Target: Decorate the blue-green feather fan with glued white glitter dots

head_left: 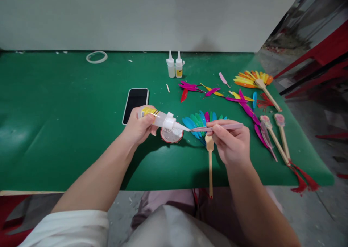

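Note:
My left hand (pixel 140 125) is wrapped round a glue bottle (pixel 160 118), clear with a yellow label, tipped so its nozzle points right. Between the fingers of my right hand (pixel 233 142) is a pair of pink tweezers (pixel 228 126). The tweezers' tips meet the nozzle's end; whether they pinch anything small I cannot tell. Below them lies a feather fan (pixel 199 122) of blue and green feathers with one magenta, on a wooden handle (pixel 210 167) that overhangs the table's front edge. Under the bottle sits a small round dish (pixel 172 135) with a red rim and whitish content.
A phone (pixel 135 102) lies left of the dish. Two more glue bottles (pixel 174 66) stand near the wall. Loose feathers (pixel 190 86), an orange-yellow fan (pixel 251 79) and two wooden handles (pixel 278 138) with red tassels are on the right. A white ring (pixel 96 57) rests at back left.

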`<action>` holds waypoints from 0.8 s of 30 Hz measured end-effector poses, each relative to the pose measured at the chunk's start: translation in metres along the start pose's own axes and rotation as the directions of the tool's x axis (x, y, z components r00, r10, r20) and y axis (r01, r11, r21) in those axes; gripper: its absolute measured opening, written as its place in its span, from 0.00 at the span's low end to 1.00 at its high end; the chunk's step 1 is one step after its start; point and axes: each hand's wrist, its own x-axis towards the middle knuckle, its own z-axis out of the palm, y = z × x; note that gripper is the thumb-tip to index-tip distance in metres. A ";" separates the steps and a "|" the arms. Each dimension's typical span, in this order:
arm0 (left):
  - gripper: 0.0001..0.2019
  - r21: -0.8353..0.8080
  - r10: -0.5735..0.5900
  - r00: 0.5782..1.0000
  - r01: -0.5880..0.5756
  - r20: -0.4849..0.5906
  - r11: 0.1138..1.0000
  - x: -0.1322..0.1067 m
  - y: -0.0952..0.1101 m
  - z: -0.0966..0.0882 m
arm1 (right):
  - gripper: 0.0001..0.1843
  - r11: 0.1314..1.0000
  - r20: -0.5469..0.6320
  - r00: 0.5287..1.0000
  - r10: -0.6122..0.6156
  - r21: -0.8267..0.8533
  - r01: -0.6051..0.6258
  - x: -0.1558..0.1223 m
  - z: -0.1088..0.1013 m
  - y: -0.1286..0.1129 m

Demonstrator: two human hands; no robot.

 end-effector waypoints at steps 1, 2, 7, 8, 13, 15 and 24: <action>0.26 0.001 0.004 1.000 -0.004 0.002 1.000 0.000 0.001 0.000 | 0.07 1.000 0.001 1.000 0.007 0.005 -0.007 0.000 0.000 0.000; 0.26 0.004 0.007 1.000 -0.007 0.003 1.000 0.000 0.002 0.001 | 0.07 1.000 0.001 1.000 0.013 0.009 -0.013 0.000 0.000 0.000; 0.26 0.015 0.005 1.000 -0.006 0.005 1.000 0.001 0.004 0.001 | 0.05 0.999 -0.004 1.000 0.024 0.023 -0.024 0.000 0.001 0.001; 0.26 0.015 0.005 1.000 -0.005 0.006 1.000 0.001 0.003 0.001 | 0.05 1.000 -0.001 1.000 0.022 0.022 -0.022 0.000 0.001 0.001; 0.25 0.016 0.013 1.000 -0.013 0.006 1.000 0.000 0.003 0.001 | 0.07 1.000 -0.001 1.000 0.016 0.013 -0.016 0.000 0.000 0.002; 0.25 0.011 0.020 1.000 -0.021 0.005 1.000 0.000 0.004 0.001 | 0.06 0.999 -0.001 1.000 0.031 0.012 -0.031 0.001 -0.001 0.002; 0.21 -0.026 -0.032 0.999 0.031 -0.034 0.999 0.002 0.003 -0.003 | 0.04 1.000 -0.025 1.000 0.014 0.017 -0.014 0.003 -0.004 0.003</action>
